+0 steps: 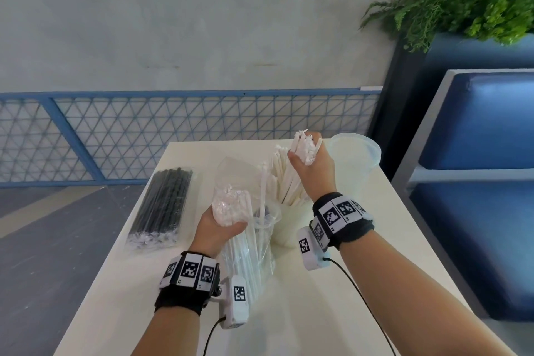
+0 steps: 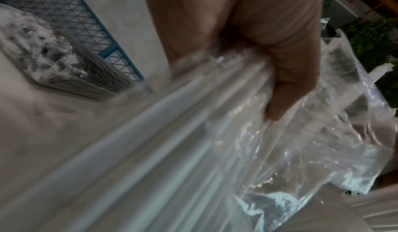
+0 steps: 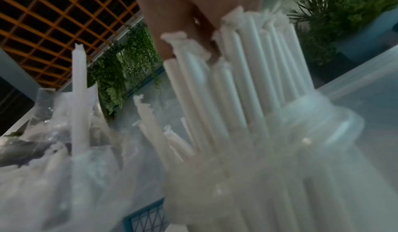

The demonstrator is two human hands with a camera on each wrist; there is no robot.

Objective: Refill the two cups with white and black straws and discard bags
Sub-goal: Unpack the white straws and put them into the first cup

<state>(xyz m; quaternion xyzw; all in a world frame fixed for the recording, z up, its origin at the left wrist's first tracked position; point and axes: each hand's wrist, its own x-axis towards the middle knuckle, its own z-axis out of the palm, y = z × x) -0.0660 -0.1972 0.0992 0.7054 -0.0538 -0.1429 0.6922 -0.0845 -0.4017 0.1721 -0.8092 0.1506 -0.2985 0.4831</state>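
Note:
My left hand [image 1: 218, 230] grips a clear bag of white straws [image 1: 245, 260] near its open top and holds it above the table; the left wrist view shows my fingers [image 2: 277, 75] curled round the bag [image 2: 237, 150]. My right hand [image 1: 313, 172] grips the top of a bundle of white straws [image 1: 290, 182], whose lower ends stand in a clear cup [image 1: 284, 230]. In the right wrist view the bundle [image 3: 247, 82] runs down into that cup [image 3: 312, 133]. A second clear cup [image 1: 264, 224] beside it holds a single white straw. A sealed bag of black straws [image 1: 161, 205] lies on the left.
A larger clear cup [image 1: 357, 159] stands at the back right of the cream table [image 1: 332, 312]. A blue mesh railing [image 1: 173, 136] runs behind the table, a blue bench [image 1: 485, 182] sits to the right, and green plants [image 1: 468, 0] hang above it.

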